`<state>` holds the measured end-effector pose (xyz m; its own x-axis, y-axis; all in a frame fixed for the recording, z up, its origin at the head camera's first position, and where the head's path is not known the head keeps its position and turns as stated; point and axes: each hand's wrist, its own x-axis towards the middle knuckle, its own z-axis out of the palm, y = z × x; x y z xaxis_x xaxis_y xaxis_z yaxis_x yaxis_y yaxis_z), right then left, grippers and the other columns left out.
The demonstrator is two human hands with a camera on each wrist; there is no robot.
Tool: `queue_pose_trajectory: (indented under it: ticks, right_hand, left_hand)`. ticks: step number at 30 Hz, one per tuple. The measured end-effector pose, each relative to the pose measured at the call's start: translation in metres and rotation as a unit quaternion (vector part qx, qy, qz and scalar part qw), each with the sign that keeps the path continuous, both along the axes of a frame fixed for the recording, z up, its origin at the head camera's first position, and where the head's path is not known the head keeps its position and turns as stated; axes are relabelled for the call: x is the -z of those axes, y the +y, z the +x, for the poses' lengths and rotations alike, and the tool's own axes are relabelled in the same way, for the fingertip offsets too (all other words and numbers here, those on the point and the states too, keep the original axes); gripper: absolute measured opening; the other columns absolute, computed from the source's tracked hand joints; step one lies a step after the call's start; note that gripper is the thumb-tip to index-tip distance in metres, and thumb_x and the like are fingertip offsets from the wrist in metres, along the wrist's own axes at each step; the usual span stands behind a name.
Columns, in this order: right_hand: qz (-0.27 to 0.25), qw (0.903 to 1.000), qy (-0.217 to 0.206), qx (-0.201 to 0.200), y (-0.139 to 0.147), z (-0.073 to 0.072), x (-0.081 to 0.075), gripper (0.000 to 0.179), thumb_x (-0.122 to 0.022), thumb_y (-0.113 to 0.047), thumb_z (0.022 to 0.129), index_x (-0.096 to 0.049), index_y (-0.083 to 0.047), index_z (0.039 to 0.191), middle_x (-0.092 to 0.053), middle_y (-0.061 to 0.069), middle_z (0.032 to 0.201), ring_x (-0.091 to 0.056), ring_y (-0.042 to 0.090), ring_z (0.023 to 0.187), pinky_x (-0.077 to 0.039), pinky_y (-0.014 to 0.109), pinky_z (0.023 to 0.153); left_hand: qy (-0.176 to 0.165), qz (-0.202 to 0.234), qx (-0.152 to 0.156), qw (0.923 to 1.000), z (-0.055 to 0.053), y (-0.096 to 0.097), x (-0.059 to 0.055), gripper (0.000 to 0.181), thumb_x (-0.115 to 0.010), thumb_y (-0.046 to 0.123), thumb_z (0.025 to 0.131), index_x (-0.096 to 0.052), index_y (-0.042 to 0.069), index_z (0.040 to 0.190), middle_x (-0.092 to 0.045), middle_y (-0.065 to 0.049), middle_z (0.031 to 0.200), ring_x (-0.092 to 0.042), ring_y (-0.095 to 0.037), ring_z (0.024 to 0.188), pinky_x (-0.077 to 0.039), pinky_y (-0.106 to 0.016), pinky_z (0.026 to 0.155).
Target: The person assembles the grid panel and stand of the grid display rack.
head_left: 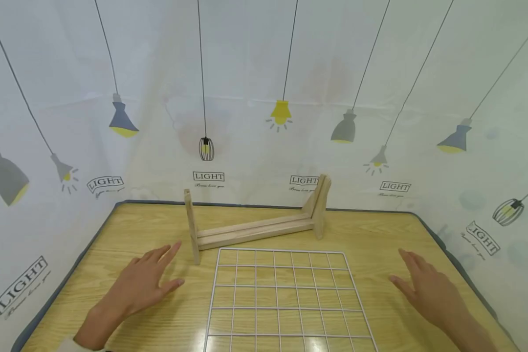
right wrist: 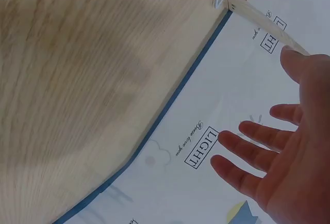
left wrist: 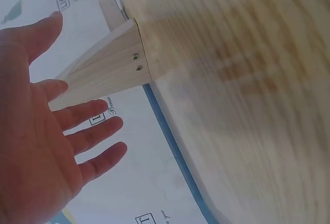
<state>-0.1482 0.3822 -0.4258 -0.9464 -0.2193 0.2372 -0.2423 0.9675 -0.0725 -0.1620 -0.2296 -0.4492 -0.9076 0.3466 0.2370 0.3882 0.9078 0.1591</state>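
A white wire grid panel (head_left: 277, 308) lies flat on the wooden table, its near edge cut off by the bottom of the head view. Just behind it stands a wooden frame (head_left: 255, 232), two end pieces joined by a pair of long bars. The left hand (head_left: 141, 283) is held left of the grid, fingers spread and holding nothing, close to the frame's left end piece. Two screw heads show on that end piece (left wrist: 113, 61) in the left wrist view. To the right of the grid, the right hand (head_left: 431, 288) is likewise spread, with nothing in it.
The wood-grain table (head_left: 149, 222) has a dark blue edge at the back and sides. A white sheet (head_left: 246, 63) printed with hanging lamps and the word LIGHT surrounds it on the left, back and right.
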Motion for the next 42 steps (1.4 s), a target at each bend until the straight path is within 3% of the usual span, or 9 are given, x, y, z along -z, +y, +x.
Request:
queue_pose_trajectory:
  ticks: [6, 16, 23, 31, 36, 42]
  right_hand:
    - [-0.018, 0.9985, -0.051, 0.010, -0.012, 0.002, 0.001, 0.071, -0.055, -0.046, 0.100, -0.036, 0.003, 0.147, -0.051, 0.035, 0.134, -0.057, 0.055, 0.108, -0.052, 0.064, 0.076]
    - [-0.040, 0.9964, -0.074, 0.005, -0.025, 0.006, 0.011, 0.068, -0.056, -0.045, 0.100, -0.039, 0.001, 0.146, -0.050, 0.033, 0.137, -0.059, 0.052, 0.111, -0.054, 0.062, 0.071]
    - [-0.075, 0.9927, -0.094, 0.002, -0.031, 0.008, 0.016, 0.065, -0.055, -0.046, 0.100, -0.043, 0.001, 0.143, -0.051, 0.029, 0.138, -0.065, 0.044, 0.104, -0.055, 0.058, 0.073]
    - [-0.130, 0.9756, -0.176, 0.010, -0.040, 0.009, 0.017, 0.069, -0.056, -0.049, 0.098, -0.044, 0.002, 0.143, -0.053, 0.026, 0.138, -0.066, 0.032, 0.102, -0.057, 0.049, 0.072]
    - [-0.162, 0.9673, -0.195, 0.011, -0.046, 0.009, 0.018, 0.068, -0.061, -0.044, 0.097, -0.046, 0.007, 0.139, -0.062, 0.023, 0.125, -0.066, 0.021, 0.089, -0.057, 0.039, 0.068]
    - [-0.211, 0.9493, -0.232, 0.020, -0.055, 0.012, 0.021, 0.063, -0.065, -0.036, 0.096, -0.048, 0.010, 0.136, -0.068, 0.013, 0.108, -0.064, 0.016, 0.081, -0.056, 0.032, 0.065]
  left_hand:
    - [-0.009, 0.005, 0.002, 0.9999, 0.001, 0.005, 0.004, 0.079, -0.063, 0.052, 0.093, -0.033, 0.013, 0.154, -0.054, -0.024, 0.138, -0.056, -0.048, 0.119, -0.043, -0.070, 0.094]
    - [-0.020, 0.007, 0.008, 0.9997, 0.005, 0.015, 0.007, 0.078, -0.063, 0.053, 0.092, -0.035, 0.014, 0.154, -0.055, -0.021, 0.139, -0.058, -0.046, 0.118, -0.044, -0.069, 0.094]
    - [-0.007, 0.006, 0.019, 0.9998, 0.007, 0.022, 0.010, 0.074, -0.065, 0.051, 0.091, -0.043, 0.012, 0.150, -0.060, -0.019, 0.133, -0.060, -0.043, 0.116, -0.046, -0.064, 0.092]
    - [-0.019, -0.005, 0.030, 0.9994, 0.007, 0.028, 0.014, 0.073, -0.061, 0.057, 0.091, -0.048, 0.012, 0.147, -0.061, -0.015, 0.132, -0.058, -0.040, 0.120, -0.046, -0.062, 0.095]
    - [-0.037, -0.005, 0.036, 0.9987, 0.008, 0.032, 0.015, 0.072, -0.059, 0.059, 0.092, -0.051, 0.011, 0.144, -0.061, -0.015, 0.132, -0.058, -0.040, 0.120, -0.046, -0.063, 0.096]
    - [-0.064, -0.005, 0.038, 0.9972, 0.010, 0.040, 0.016, 0.071, -0.056, 0.062, 0.092, -0.054, 0.010, 0.141, -0.063, -0.015, 0.128, -0.059, -0.039, 0.117, -0.045, -0.063, 0.097]
